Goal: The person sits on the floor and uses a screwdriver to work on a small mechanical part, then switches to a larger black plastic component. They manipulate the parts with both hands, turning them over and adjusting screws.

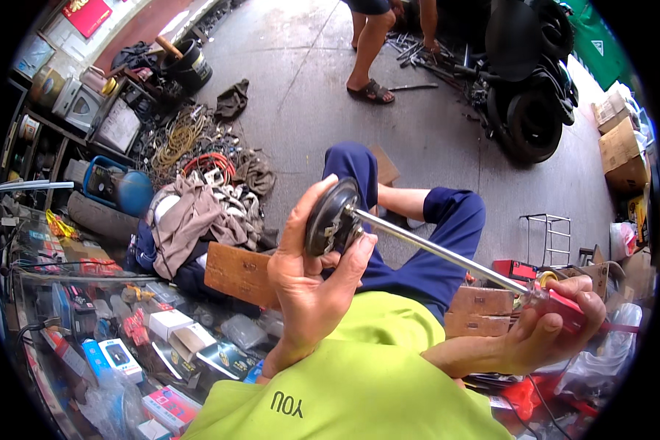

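Observation:
My left hand (308,286) grips a black round metal part (330,205), like a horn, with its face turned toward the right and my thumb near a small fitting. A long screwdriver (440,246) crosses from it to my right hand (554,323), its tip touching the middle of the black part. My right fingers are wrapped round the red screwdriver handle, with a small gold-coloured ring showing behind them.
Another person's legs (370,51) and hand are by black tyres (528,117) and metal pieces. A cable pile (180,139), cloths (194,213) and a glass counter of boxes (117,352) lie left. Cardboard boxes (620,154) and a metal rack (546,235) are right, wooden boards (235,271) near me.

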{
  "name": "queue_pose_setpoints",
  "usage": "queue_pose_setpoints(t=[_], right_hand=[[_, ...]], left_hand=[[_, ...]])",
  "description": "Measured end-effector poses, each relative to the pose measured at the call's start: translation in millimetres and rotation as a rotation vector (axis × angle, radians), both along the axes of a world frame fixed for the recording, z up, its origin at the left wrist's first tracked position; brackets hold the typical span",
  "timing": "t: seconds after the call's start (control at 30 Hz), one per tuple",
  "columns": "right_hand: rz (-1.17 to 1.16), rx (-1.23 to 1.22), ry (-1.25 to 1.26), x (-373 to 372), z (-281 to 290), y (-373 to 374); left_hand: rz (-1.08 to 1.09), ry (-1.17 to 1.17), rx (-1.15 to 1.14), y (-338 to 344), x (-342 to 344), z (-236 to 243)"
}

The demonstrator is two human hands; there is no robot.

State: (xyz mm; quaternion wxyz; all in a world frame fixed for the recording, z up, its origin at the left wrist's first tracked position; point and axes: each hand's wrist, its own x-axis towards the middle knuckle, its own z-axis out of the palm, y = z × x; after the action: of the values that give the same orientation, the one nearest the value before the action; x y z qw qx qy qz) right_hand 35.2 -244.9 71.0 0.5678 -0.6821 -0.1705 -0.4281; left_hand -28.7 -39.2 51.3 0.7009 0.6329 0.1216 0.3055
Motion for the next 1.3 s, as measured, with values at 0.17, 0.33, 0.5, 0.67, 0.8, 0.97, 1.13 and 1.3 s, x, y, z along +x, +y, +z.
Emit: queue_pose_setpoints(t=[0.17,0.33,0.5,0.67,0.8,0.97,1.13,1.3], right_hand=[[0.091,0.059,0.122,-1,-13,-10],[0.224,0.029,0.076,1,-3,5],[0.123,0.061,0.010,11,-6,3],[0.187,0.151,0.149,9,-11,5],[0.200,0.070,0.046,16,-9,10],[0.081,0.088,0.009,25,-16,6],[0.196,0.215,0.118,18,-19,9],[0.231,0.126,0.034,25,-12,16]], left_hand=[[0.075,0.036,-0.039,-2,-1,2],[0.104,0.017,-0.058,1,0,2],[0.063,0.029,-0.025,1,0,2],[0.093,0.042,-0.025,2,0,0],[0.122,0.033,0.002,4,2,-1],[0.114,0.058,-0.010,2,1,2],[0.103,0.038,-0.018,2,3,2],[0.105,0.053,0.028,4,3,0]])
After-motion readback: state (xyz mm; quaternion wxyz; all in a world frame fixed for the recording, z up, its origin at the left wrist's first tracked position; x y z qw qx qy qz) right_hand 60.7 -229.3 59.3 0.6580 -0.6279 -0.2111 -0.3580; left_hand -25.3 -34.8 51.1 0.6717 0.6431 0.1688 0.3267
